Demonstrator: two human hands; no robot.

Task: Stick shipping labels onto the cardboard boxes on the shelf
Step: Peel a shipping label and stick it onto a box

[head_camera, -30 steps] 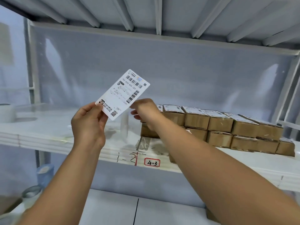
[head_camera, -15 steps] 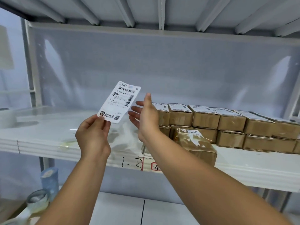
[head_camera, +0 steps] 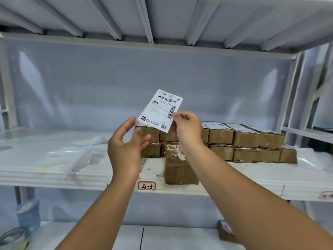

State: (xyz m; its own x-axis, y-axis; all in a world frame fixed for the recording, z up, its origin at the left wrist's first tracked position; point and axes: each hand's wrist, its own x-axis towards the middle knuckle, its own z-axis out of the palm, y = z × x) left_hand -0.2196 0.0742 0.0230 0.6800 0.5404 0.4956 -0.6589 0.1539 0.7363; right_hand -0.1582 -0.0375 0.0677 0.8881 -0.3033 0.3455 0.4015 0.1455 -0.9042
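The right hand (head_camera: 187, 130) pinched the label (head_camera: 160, 110) by its edge, in the air before the boxes (head_camera: 245, 139) on the shelf (head_camera: 252, 179), the left hand (head_camera: 126, 147) was loosely open beside it and held nothing, and, while the stacked boxes already carried labels, this one was not yet stuck.

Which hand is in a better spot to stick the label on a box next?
Probably the right. The right hand pinches the label by its edge, just over the cardboard boxes on the shelf. The left hand is open beside the label's lower corner and holds nothing.
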